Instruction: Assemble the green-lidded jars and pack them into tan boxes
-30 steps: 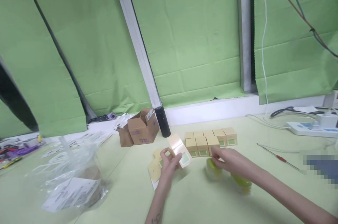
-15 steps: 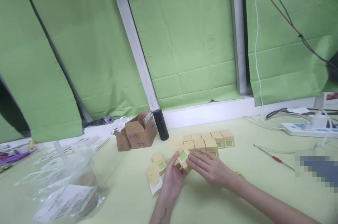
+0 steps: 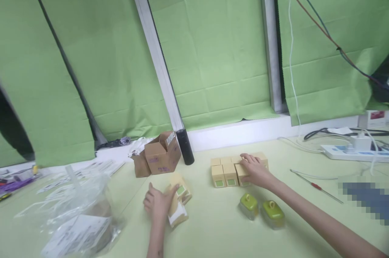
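The right hand (image 3: 255, 173) is bent over the right end of the front row of small boxes (image 3: 230, 176); its fingers are curved around the end box (image 3: 238, 172), but whether they grip it or only rest on it, I cannot tell. The left hand (image 3: 158, 203) is spread open, with the thumb well away from the other fingers and on the edge of the loose pieces (image 3: 181, 191), which lie near the brown carton; it seems to have nothing closed inside it. To do this well, I think the right fingers should press lightly on the side faces, so that thin card does not bend and the row is not pushed crooked. For the left, it would be good to separate one piece with the thumb and leave the others lying. Two jars (image 3: 248, 205) with green lids stand on the table in front of the rows, near the right forearm, so the elbow should be kept high. The table (image 3: 212, 233) is pale and smooth-looking. On it are also a clear bag (image 3: 101, 209), the carton (image 3: 161, 160), a black cylinder (image 3: 185, 147), a red-handled tool (image 3: 316, 185) and a power strip (image 3: 337, 152). Behind, green blinds (image 3: 219, 47) cover the windows, and cables (image 3: 322, 26) hang at the right.
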Demonstrator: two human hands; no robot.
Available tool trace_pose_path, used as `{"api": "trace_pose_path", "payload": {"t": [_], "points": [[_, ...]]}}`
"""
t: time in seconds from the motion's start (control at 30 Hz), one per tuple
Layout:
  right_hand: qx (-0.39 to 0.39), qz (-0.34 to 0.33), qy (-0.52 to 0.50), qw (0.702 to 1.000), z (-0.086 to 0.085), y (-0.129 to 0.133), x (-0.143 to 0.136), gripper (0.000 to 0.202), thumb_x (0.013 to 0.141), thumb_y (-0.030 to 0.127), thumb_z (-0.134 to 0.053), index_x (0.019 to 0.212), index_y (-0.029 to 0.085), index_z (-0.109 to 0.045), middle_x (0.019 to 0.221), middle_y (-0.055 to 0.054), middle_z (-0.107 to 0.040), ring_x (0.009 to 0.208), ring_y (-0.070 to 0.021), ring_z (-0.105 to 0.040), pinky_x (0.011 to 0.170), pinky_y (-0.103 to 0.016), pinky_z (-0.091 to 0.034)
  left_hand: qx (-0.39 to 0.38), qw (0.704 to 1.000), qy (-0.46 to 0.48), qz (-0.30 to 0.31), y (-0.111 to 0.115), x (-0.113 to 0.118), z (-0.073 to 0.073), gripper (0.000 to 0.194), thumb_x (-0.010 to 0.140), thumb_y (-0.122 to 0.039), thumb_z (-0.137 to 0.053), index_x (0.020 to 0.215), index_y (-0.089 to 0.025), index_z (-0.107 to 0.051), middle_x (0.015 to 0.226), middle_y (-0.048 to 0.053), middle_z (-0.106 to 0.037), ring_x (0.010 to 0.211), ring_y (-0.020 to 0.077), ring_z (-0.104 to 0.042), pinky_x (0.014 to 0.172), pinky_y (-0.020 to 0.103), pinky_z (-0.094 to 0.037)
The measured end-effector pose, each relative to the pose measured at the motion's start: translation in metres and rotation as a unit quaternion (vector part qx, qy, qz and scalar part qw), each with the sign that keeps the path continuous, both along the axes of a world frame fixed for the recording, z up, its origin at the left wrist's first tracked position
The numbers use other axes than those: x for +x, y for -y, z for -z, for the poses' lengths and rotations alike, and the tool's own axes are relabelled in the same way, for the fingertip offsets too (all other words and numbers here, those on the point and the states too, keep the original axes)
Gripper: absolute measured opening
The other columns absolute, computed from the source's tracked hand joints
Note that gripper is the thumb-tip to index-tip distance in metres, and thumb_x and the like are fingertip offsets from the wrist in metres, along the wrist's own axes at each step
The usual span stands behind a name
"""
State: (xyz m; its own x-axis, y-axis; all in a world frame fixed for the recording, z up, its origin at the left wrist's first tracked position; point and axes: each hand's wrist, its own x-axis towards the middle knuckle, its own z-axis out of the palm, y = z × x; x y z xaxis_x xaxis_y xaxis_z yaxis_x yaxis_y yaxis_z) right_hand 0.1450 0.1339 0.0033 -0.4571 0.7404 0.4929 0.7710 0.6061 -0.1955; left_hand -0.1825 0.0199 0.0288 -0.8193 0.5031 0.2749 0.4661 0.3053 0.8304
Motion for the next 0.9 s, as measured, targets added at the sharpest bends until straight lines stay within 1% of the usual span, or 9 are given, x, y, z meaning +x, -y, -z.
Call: {"api": "trace_pose_path", "payload": {"t": [0.07, 0.13, 0.2, 0.27, 0.33, 0.47, 0.63, 0.8, 0.9], "points": [[-0.019, -0.013, -0.014, 1.0, -0.009, 0.01, 0.005, 0.038, 0.066, 0.027, -0.075, 0.097, 0.013, -0.058, 0.11, -0.012, -0.058, 0.104, -0.03, -0.053, 0.083, -0.043, -0.044, 0.024, 0.998, -0.054, -0.012, 0.0, 0.012, -0.006, 0.091, 0.068, -0.042, -0.064, 0.136, -0.005, -0.016, 0.143, 0.029, -0.017, 0.136, 0.0405, -0.007, 0.107, 0.055, -0.007], [-0.035, -0.032, -0.032, 0.998, -0.021, 0.024, 0.006, 0.041, 0.062, 0.028, -0.076, 0.096, 0.015, -0.056, 0.099, -0.01, -0.061, 0.095, -0.0287, -0.057, 0.074, -0.039, -0.047, 0.047, 0.991, -0.104, 0.07, -0.001, 0.035, -0.007, 0.077, 0.074, -0.041, -0.058, 0.136, -0.012, -0.023, 0.143, 0.02, -0.026, 0.136, 0.0315, -0.017, 0.11, 0.047, -0.012], [-0.046, -0.05, -0.049, 0.996, -0.032, 0.042, 0.003, 0.042, 0.064, 0.032, -0.074, 0.098, 0.018, -0.053, 0.095, -0.007, -0.061, 0.086, -0.0263, -0.059, 0.066, -0.036, -0.048, 0.07, 0.944, -0.151, 0.284, 0.0, 0.067, -0.002, 0.07, 0.077, -0.041, -0.056, 0.135, -0.017, -0.026, 0.142, 0.015, -0.033, 0.133, 0.0272, -0.026, 0.109, 0.045, -0.019], [-0.054, -0.069, -0.062, 0.994, -0.039, 0.061, -0.002, 0.044, 0.064, 0.034, -0.075, 0.098, 0.02, -0.052, 0.092, -0.005, -0.062, 0.078, -0.0233, -0.06, 0.06, -0.032, -0.048, 0.046, 0.866, -0.154, 0.474, 0.003, 0.1, 0.005, 0.079, 0.075, -0.038, -0.061, 0.14, -0.023, -0.019, 0.148, 0.011, -0.026, 0.135, 0.0255, -0.024, 0.11, 0.044, -0.021], [-0.054, -0.086, -0.068, 0.993, -0.043, 0.077, -0.01, 0.045, 0.062, 0.034, -0.077, 0.097, 0.022, -0.05, 0.09, -0.003, -0.062, 0.077, -0.0215, -0.06, 0.058, -0.029, -0.047, 0.021, 0.827, -0.122, 0.549, 0.007, 0.124, 0.012, 0.077, 0.078, -0.033, -0.059, 0.141, -0.024, -0.016, 0.149, 0.01, -0.025, 0.135, 0.025, -0.025, 0.109, 0.043, -0.024], [-0.038, -0.097, -0.067, 0.992, -0.048, 0.096, -0.019, 0.04, 0.063, 0.036, -0.078, 0.087, 0.021, -0.049, 0.087, -0.003, -0.061, 0.076, -0.0204, -0.058, 0.062, -0.029, -0.044, 0.004, 0.83, -0.067, 0.553, 0.011, 0.131, 0.019, 0.069, 0.079, -0.033, -0.058, 0.138, -0.024, -0.023, 0.142, 0.012, -0.037, 0.129, 0.0265, -0.037, 0.104, 0.043, -0.032], [-0.024, -0.154, -0.025, 0.987, -0.058, 0.102, -0.016, 0.016, 0.092, 0.031, -0.045, 0.084, 0.022, -0.055, 0.082, 0.002, -0.061, 0.061, -0.0106, -0.058, 0.053, -0.021, -0.04, 0.01, 0.835, -0.091, 0.543, 0.01, 0.12, 0.022, 0.047, 0.076, -0.029, -0.061, 0.118, -0.022, -0.041, 0.12, 0.011, -0.053, 0.107, 0.0265, -0.055, 0.088, 0.041, -0.045], [0.005, -0.137, 0.017, 0.99, -0.049, 0.096, -0.021, 0.014, 0.078, 0.015, -0.056, 0.088, 0.021, -0.064, 0.09, -0.003, -0.06, 0.052, -0.0115, -0.056, 0.046, -0.024, -0.036, 0.023, 0.825, -0.163, 0.541, 0.015, 0.128, 0.019, 0.042, 0.075, -0.021, -0.058, 0.115, -0.025, -0.043, 0.118, 0.008, -0.054, 0.097, 0.0243, -0.059, 0.081, 0.038, -0.048], [0.019, -0.15, 0.024, 0.988, -0.038, 0.093, -0.028, 0.019, 0.074, 0.01, -0.059, 0.089, 0.02, -0.066, 0.094, -0.006, -0.061, 0.067, -0.0167, -0.061, 0.06, -0.029, -0.044, 0.012, 0.807, -0.201, 0.555, 0.017, 0.13, 0.018, 0.039, 0.077, -0.015, -0.052, 0.113, -0.025, -0.046, 0.115, 0.007, -0.057, 0.099, 0.0227, -0.059, 0.084, 0.036, -0.047]]}}
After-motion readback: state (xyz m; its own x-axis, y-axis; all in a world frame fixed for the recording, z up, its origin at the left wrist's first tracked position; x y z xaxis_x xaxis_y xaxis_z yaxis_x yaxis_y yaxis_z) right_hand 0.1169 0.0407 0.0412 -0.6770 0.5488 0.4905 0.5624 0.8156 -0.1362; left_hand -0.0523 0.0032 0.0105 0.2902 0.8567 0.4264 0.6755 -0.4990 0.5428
